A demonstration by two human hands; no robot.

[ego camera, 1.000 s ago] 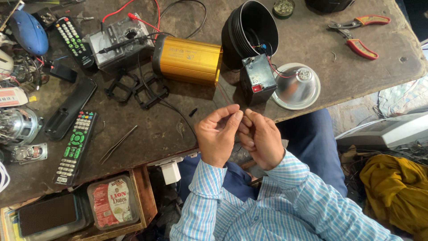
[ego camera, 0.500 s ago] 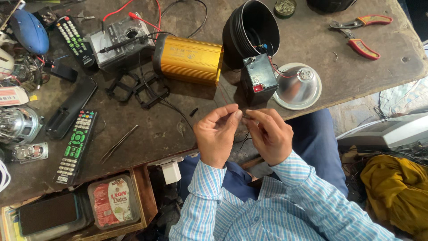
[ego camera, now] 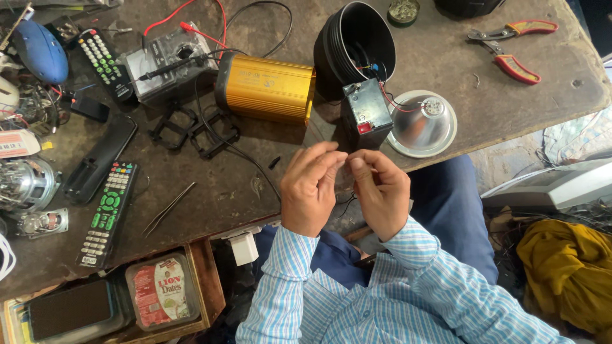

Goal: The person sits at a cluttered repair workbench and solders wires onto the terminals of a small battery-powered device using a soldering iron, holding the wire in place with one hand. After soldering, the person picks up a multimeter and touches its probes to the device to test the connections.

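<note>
- The left hand (ego camera: pixel 310 188) and the right hand (ego camera: pixel 380 191) meet at the near edge of the table (ego camera: pixel 255 185), above the lap. Both have the fingertips pinched together, and a thin wire (ego camera: pixel 345 158) seems to run between them; it is too fine to see clearly.
- The wire hangs in the air between the two hands, just below the small black battery (ego camera: pixel 366 114).
- I judge the wire is very light and soft, it bends easily and can slip from the fingers. It is better to hold it near the end with the tips of thumb and first finger, and not to pull hard, because the joint at the battery may break.
- The battery stands just beyond the hands; red and black leads go from it into the black housing (ego camera: pixel 357 44) behind.
- The silver reflector (ego camera: pixel 422 124) lies touching the right side of the battery. It looks thin and easy to scratch.
- The gold box (ego camera: pixel 266 88) lies left of the housing, and a black cable (ego camera: pixel 242 153) passes from there toward the left hand, so it can catch the wrist.
- Farther left are tweezers (ego camera: pixel 169 208), a remote (ego camera: pixel 107 213) and a meter (ego camera: pixel 169 64). The pliers (ego camera: pixel 510 48) lie well apart at the far right corner.
</note>
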